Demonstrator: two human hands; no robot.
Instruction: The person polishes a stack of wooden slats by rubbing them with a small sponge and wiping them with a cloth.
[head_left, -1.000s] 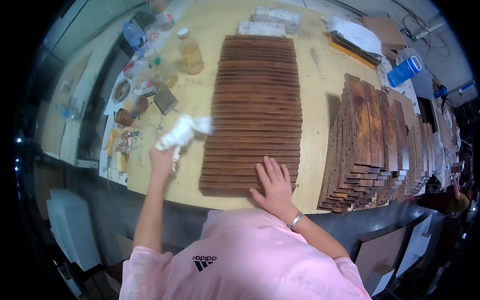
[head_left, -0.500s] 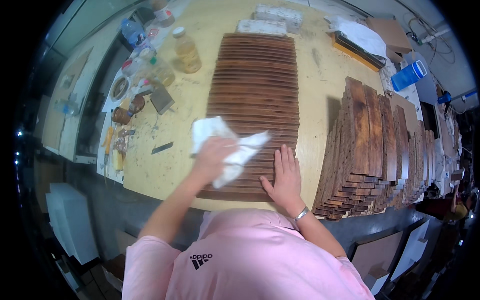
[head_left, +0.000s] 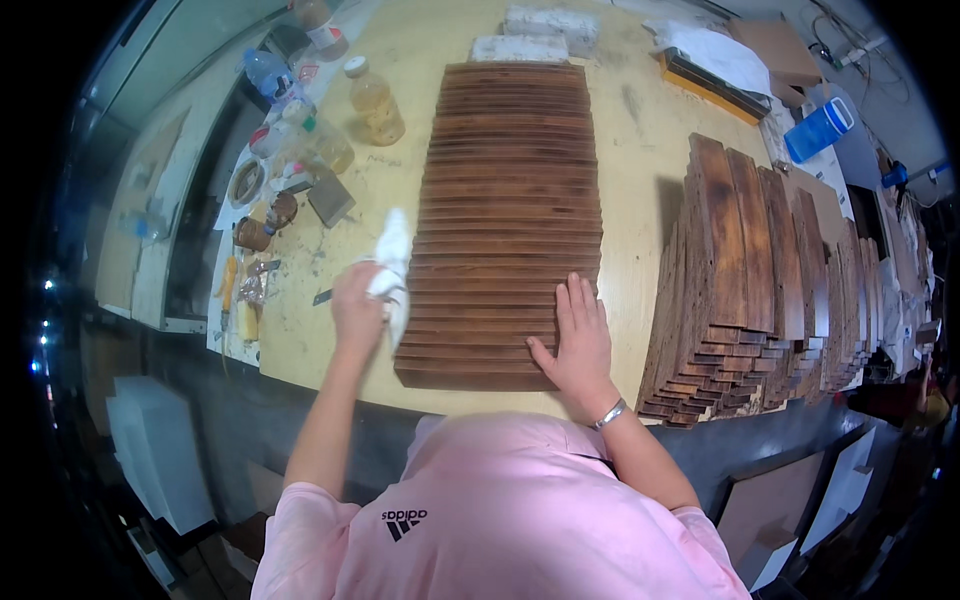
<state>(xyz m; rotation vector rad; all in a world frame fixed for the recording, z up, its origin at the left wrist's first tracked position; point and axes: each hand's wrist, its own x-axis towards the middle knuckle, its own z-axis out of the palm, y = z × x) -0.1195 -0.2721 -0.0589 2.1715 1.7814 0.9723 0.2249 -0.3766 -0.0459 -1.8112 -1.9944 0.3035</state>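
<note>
Pale worktable (head_left: 628,260) with a row of brown wooden strips (head_left: 510,220) on its middle.
Stacked boards (head_left: 716,240) stand to the row's right. The right hand (head_left: 583,345) lies open and flat on the row's near right part; the left hand (head_left: 357,308), just beside the row's left edge, is closed around a blurred white cloth (head_left: 394,252). A flat gray block (head_left: 331,199) lies on the worktable, beyond the left hand.

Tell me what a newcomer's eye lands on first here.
Probably the ridged brown wooden slab in the middle of the pale table, the right hand flat on its near right edge. Next, the blurred white cloth in the left hand, at the slab's left side. Then the stacked brown boards on the table's right.
</note>
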